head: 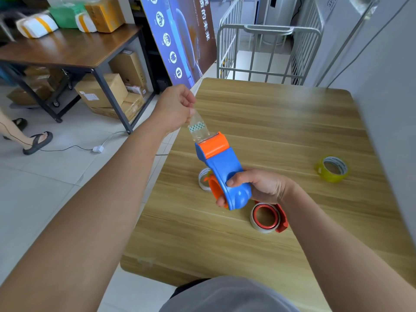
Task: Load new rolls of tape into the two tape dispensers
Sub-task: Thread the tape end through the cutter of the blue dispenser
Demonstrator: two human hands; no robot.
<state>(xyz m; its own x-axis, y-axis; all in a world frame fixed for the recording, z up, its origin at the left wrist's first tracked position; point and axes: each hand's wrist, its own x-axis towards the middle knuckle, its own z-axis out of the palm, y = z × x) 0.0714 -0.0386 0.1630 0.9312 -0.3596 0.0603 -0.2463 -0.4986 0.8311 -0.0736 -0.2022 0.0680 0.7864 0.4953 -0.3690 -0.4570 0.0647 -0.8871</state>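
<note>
My right hand grips the rounded end of a blue and orange tape dispenser, held above the wooden table. My left hand pinches the free end of a clear tape strip that runs out of the dispenser's orange mouth, stretched up and to the left. A red dispenser lies flat on the table below my right wrist, with a grey roll with a red core against it. A yellow-green tape roll lies at the right. A white empty core sits behind the blue dispenser, partly hidden.
A metal cage cart stands beyond the table's far edge. At the left a dark desk carries parcels, with cardboard boxes under it. A person's sandalled foot and a cable with a plug are on the tiled floor. A grey wall is close at the right.
</note>
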